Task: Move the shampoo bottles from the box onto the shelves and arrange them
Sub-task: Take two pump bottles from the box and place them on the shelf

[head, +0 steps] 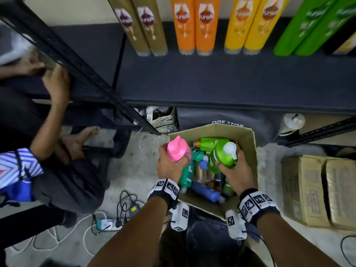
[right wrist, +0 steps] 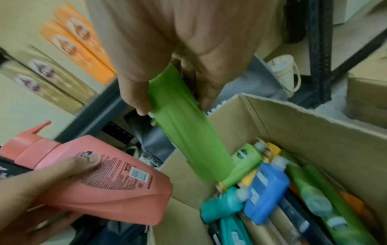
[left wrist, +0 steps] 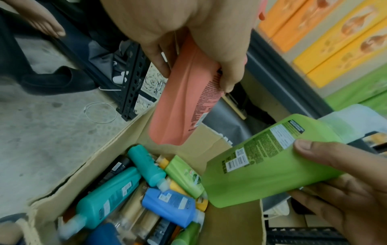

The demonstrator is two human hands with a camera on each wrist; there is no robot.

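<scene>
My left hand (head: pixel 169 162) has its fingers wrapped round the pink bottle (head: pixel 176 149), my right hand (head: pixel 234 170) round the green bottle (head: pixel 221 158), both above the box (head: pixel 248 151); smooth plastic could slip on the way to the shelf (head: pixel 212 81), toppling the standing row at its back edge

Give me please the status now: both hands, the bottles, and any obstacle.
Left hand grips pink bottle; right hand grips green bottle. Both bottles above the open box, more bottles inside. Shelf front free; nothing in the way.
</scene>
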